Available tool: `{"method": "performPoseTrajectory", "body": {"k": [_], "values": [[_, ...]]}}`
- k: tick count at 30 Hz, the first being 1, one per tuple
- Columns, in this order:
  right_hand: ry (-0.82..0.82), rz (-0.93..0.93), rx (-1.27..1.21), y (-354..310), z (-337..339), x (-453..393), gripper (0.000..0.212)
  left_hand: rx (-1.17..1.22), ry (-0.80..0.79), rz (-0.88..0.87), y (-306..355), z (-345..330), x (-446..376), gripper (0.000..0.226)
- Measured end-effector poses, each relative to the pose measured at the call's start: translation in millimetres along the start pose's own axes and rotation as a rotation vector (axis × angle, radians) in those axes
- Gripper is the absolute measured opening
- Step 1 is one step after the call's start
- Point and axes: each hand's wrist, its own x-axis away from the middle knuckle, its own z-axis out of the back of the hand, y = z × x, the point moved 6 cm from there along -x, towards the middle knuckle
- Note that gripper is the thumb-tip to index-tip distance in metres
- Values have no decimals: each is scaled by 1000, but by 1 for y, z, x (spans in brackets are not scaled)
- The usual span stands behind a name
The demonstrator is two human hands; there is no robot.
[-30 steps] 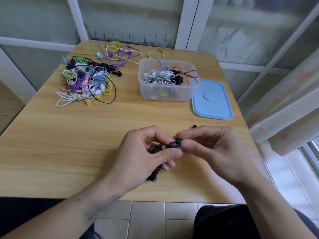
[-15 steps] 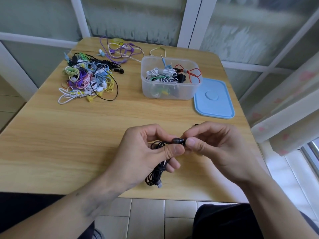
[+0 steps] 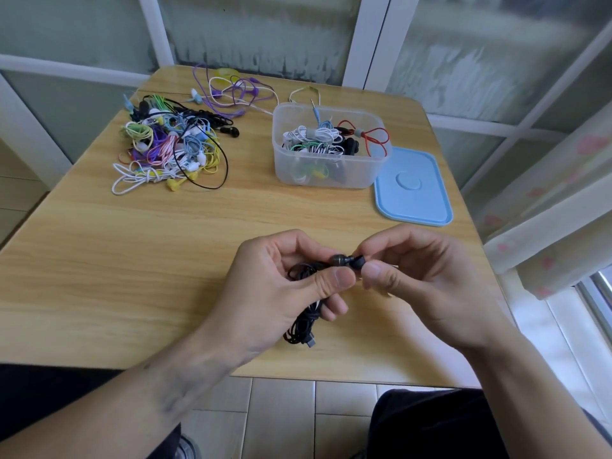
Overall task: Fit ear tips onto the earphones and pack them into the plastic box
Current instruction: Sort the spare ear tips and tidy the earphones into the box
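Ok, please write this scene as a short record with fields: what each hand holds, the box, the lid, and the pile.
left hand: grips the bundled black earphone cable, thumb near the earbud
right hand: pinches the small black ear tip against the dark round earbud
clear plastic box: open, on the wooden table, holds coiled earphones
light blue plastic lid: flat on the table, right of the box
colourful earphone pile: left of the box, loose on the table
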Motion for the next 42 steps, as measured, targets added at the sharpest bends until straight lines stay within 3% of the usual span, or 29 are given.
{"method": "performPoseTrajectory", "body": {"k": [7, 21, 42], "values": [[-43, 81, 100, -4, 3, 2, 19, -133, -27, -71, 3, -1, 4, 20], [-50, 92, -16, -5, 0, 1, 14, -153, -43, -81, 5, -1, 4, 17], [-139, 11, 158, -9, -9, 7, 14, -251, -334, 157, -6, -3, 8, 17]]}}
